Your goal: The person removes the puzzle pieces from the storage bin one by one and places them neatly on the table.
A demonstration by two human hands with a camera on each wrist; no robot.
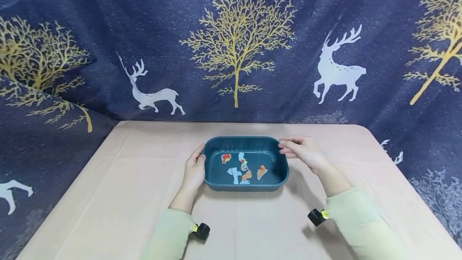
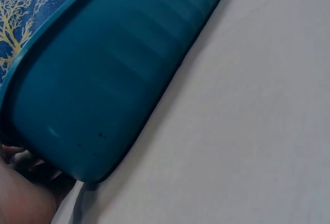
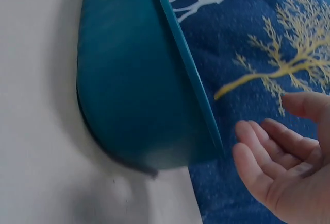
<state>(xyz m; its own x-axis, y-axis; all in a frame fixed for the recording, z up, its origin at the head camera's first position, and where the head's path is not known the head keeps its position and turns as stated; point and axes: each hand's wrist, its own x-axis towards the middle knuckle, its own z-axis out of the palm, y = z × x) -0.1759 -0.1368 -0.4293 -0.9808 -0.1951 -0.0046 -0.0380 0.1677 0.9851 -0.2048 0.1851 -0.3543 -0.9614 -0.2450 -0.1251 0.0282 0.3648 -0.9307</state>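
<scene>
A dark teal rectangular plastic tub (image 1: pixel 249 188) sits at the middle of the table, between both hands. Several torn paper scraps lie on its floor, among them a red and yellow scrap (image 1: pixel 226 158), an orange scrap (image 1: pixel 262 172) and pale blue scraps (image 1: pixel 235 175). My left hand (image 1: pixel 195 170) grips the tub's left end, thumb at the rim; its fingers are partly hidden behind the wall in the left wrist view. At the right end, my right hand (image 1: pixel 304 152) is beside the rim, its fingers loosely bent and apart from the tub (image 3: pixel 134 80) in the right wrist view.
A pale pink cloth covers the table (image 1: pixel 108 196). Behind it hangs a dark blue curtain (image 1: pixel 159 31) printed with deer and golden trees. Small black cameras (image 1: pixel 202 231) are strapped at both wrists, over light green sleeves (image 1: pixel 361 218).
</scene>
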